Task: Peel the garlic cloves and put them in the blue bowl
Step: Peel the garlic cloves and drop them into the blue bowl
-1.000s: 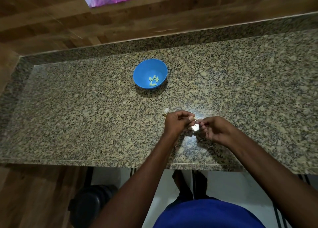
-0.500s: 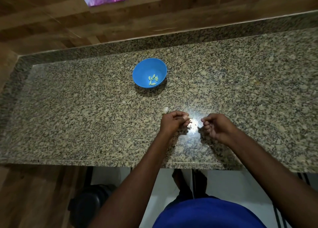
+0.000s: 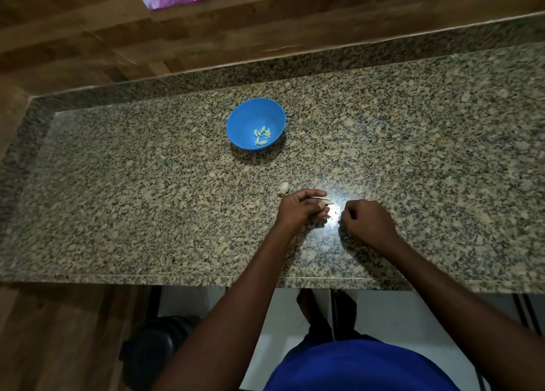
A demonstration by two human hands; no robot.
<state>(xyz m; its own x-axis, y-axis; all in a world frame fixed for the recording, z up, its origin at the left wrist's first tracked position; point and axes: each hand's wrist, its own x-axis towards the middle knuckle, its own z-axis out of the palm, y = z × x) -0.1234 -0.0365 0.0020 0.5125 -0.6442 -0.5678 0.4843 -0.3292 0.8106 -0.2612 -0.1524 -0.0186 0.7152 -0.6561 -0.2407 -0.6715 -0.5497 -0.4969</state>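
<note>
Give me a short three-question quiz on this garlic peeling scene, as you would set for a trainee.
1. True or false: the blue bowl already holds peeled cloves.
2. Which hand grips the garlic clove: A left, B right?
3. Fill in: a loose garlic piece lies on the ____ just beyond the left hand.

Key: 1 true. 2 A; the right hand is curled, and what it holds is hidden. 3 counter.
</note>
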